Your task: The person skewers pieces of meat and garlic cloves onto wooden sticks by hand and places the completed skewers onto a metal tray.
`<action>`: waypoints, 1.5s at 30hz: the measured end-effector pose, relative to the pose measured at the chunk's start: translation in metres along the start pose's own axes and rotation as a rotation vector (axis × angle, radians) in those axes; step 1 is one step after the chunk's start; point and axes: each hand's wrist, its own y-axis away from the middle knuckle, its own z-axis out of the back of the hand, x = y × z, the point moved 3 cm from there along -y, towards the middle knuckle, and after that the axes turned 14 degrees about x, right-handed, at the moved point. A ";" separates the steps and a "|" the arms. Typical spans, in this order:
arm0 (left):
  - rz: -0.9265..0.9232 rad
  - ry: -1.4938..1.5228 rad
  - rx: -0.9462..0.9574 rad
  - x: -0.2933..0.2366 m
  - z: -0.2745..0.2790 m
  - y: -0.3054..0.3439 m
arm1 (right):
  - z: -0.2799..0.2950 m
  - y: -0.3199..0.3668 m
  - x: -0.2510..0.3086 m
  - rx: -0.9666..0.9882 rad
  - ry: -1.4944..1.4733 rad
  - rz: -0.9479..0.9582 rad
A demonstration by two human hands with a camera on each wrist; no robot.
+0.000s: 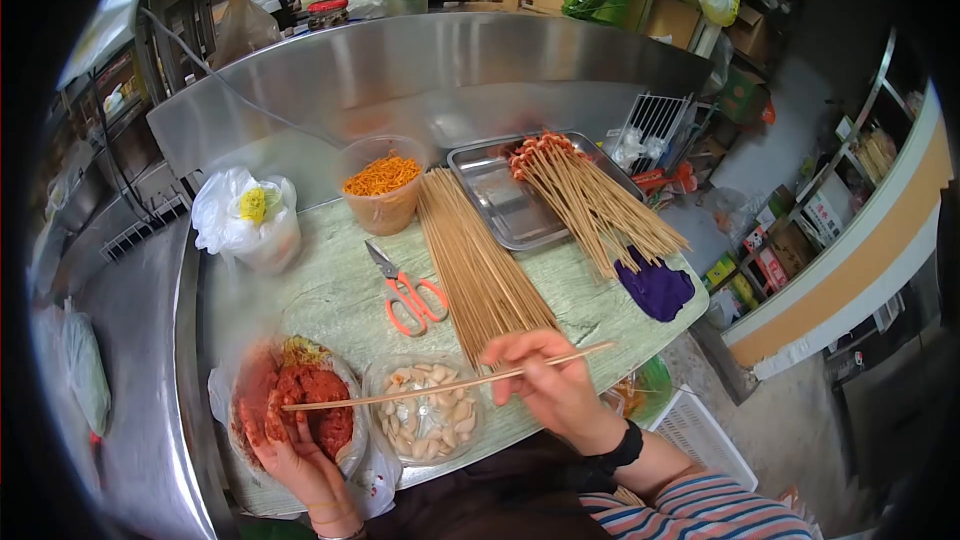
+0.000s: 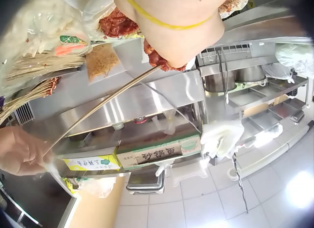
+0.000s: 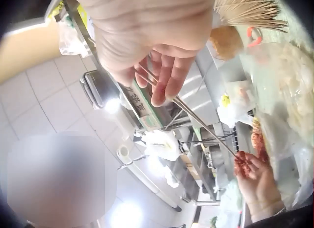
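My right hand (image 1: 548, 380) pinches a long bamboo skewer (image 1: 400, 397) between thumb and fingers near its right end. The skewer slopes down to the left, over a clear tub of pale garlic cloves (image 1: 440, 443). Its other end meets the fingertips of my left hand (image 1: 290, 455), which are smeared red and grip a piece of red marinated meat, seen at the skewer's tip in the right wrist view (image 3: 244, 164). Below the left hand is a lined bowl of red marinated meat (image 1: 325, 402). In the left wrist view, red meat (image 2: 159, 58) shows at the skewer's tip.
Orange-handled scissors (image 1: 410, 300) and a bundle of bare skewers (image 1: 480, 260) lie on the green board. Behind stand a tub of orange shreds (image 1: 385, 212), a bagged tub (image 1: 265, 240) and a metal tray (image 1: 480, 190) with loaded skewers (image 1: 590, 200). A purple cloth (image 1: 655, 287) lies right.
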 end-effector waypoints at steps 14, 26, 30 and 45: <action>0.016 0.144 -0.026 -0.011 -0.014 0.001 | 0.019 0.030 0.026 -0.175 -0.297 0.134; 0.010 0.087 -0.001 -0.012 -0.019 0.003 | 0.029 0.035 0.022 -0.288 -0.244 0.122; 0.024 0.100 0.000 -0.011 -0.019 0.003 | 0.019 0.027 0.023 -0.184 -0.175 0.123; 0.016 0.052 0.014 -0.014 -0.021 0.003 | 0.007 0.023 0.013 -0.231 0.300 -0.009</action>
